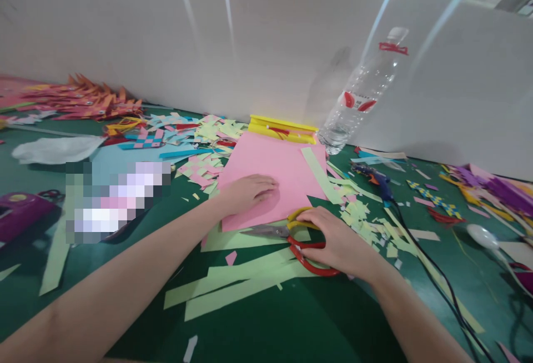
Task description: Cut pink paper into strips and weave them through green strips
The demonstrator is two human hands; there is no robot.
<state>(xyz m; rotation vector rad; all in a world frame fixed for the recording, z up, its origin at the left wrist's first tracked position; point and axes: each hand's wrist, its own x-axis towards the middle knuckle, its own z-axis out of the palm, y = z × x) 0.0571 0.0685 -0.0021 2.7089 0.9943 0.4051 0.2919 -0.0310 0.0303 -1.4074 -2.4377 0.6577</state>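
My left hand (250,192) lies flat on a sheet of pink paper (266,157), fingers stretched out to the right. In my right hand (335,238) is a pair of scissors (312,263) with one yellow and one red handle. Their blades (266,231) point left along the near edge of the pink sheet, and I cannot tell whether paper is between them. Under the pink sheet shows pale green paper (225,240). Long pale green strips (233,291) lie just in front, beside a small pink scrap (231,257).
A clear plastic bottle (358,96) leans on the white partition (250,46) behind a yellow folded piece (283,129). Cut paper bits (362,218) cover much of the green table (258,341). At right lie a glue gun (375,180) with a black cord and a white spoon (483,236).
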